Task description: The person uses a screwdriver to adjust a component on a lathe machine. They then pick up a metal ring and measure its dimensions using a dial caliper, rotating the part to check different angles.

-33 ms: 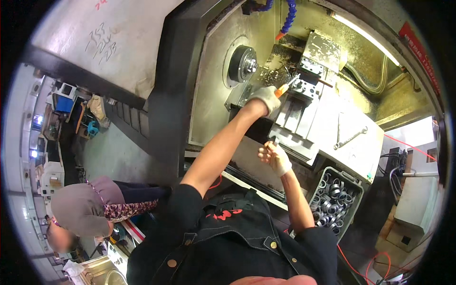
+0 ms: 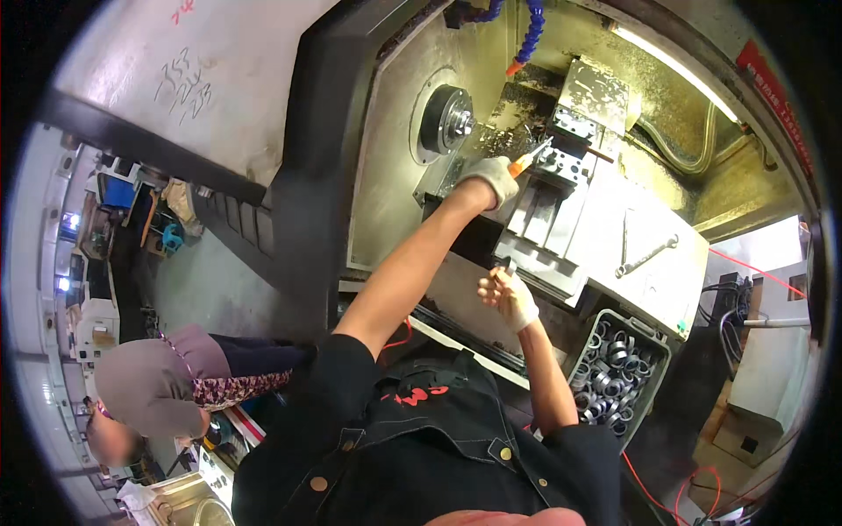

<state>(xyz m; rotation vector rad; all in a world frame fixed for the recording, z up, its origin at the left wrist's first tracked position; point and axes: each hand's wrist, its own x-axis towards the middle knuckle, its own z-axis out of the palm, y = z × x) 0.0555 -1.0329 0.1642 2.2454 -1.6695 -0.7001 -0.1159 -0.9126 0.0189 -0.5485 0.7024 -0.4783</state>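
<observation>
My left hand (image 2: 491, 181), in a pale work glove, is closed round an orange-handled tool (image 2: 521, 165) with a slim metallic tip. That tip reaches to the drilled tool block (image 2: 563, 165) on the lathe's slide; I cannot tell whether they touch. To the left of this hand is the round dark spindle chuck (image 2: 447, 119). Lower down, in front of the slide, my right hand (image 2: 510, 298) wears a light glove and pinches a small dark piece (image 2: 503, 263) between thumb and fingers. Its exact kind is too small to make out.
A grey crate (image 2: 662, 351) full of metal rings stands right of my right forearm. Two wrenches (image 2: 647, 255) lie on the pale machine cover. A blue coolant hose (image 2: 531, 35) hangs at the back. Another person (image 2: 153, 386) bends over at the lower left.
</observation>
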